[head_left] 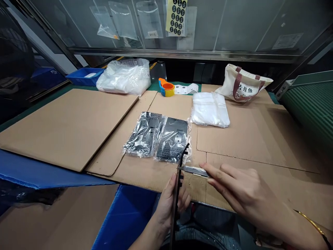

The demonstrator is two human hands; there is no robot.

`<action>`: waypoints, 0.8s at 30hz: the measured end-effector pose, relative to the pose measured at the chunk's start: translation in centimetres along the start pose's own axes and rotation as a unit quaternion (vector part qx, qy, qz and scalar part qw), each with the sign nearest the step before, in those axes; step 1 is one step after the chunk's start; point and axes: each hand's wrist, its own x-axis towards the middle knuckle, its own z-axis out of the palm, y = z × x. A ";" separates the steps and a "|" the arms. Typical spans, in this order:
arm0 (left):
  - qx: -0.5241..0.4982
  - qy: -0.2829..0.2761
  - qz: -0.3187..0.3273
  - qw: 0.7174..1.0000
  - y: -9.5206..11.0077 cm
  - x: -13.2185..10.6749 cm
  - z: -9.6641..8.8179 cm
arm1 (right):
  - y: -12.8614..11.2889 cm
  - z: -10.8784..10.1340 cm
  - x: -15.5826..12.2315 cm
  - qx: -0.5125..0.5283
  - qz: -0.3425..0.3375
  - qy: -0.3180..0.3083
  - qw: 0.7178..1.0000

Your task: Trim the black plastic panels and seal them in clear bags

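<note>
My left hand (173,198) grips a thin black plastic panel (177,194), held edge-on with small tabs along its right side. In my right hand (234,187) is a craft knife (194,171), its pointed blade touching or nearly touching the panel's edge. Just beyond, on the cardboard, lie two clear plastic bags with black slotted panels inside, the left bagged panel (147,133) and the right bagged panel (171,139). The upper end of the held panel overlaps the right bag in view.
Cardboard sheets (52,121) cover the bench. Behind are a stack of clear bags (210,109), a tape dispenser (167,88), a canvas bag (243,85), a bulky plastic bag (125,76) and a blue tray (84,77). A blue bin (125,215) stands below left; a green ribbed surface (312,100) is at right.
</note>
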 end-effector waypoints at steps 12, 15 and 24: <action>-0.014 -0.002 -0.019 1.000 -0.5 0.0 -1.0 | 1.0 0.1 0.4 -0.037 0.037 0.020 0.998; -0.012 0.011 -0.027 0.999 -0.5 -0.1 -1.1 | 0.8 0.1 0.3 -0.038 0.030 0.019 0.999; -0.006 -0.001 -0.024 1.000 0.1 0.1 0.0 | 0.2 -0.5 0.0 -0.019 0.007 0.019 1.000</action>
